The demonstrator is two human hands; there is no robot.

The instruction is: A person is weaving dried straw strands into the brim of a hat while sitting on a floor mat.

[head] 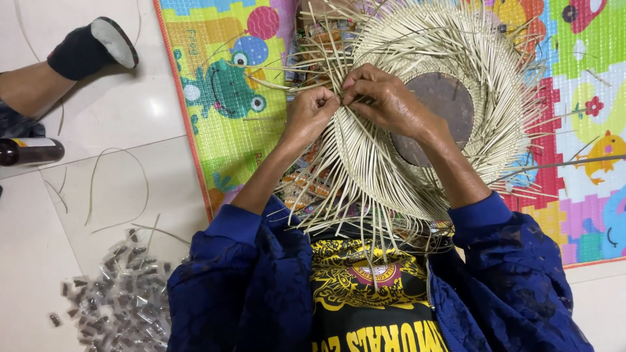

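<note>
A half-woven straw hat (486, 78) lies brim-up in front of me, with a dark round form (443, 104) in its crown and many loose pale strands sticking out all round. My left hand (312, 114) pinches strands at the brim's left edge, fingers closed on them. My right hand (381, 98) rests right beside it on the weave, fingertips gripping the same bunch of strands. Both forearms come out of blue sleeves.
A colourful play mat (222, 130) with cartoon animals lies under the hat on a white tiled floor. Another person's foot in a dark sock (91, 47) is at top left, a dark bottle (29, 151) below it. A clear bag of small dark pieces (117, 300) lies at bottom left.
</note>
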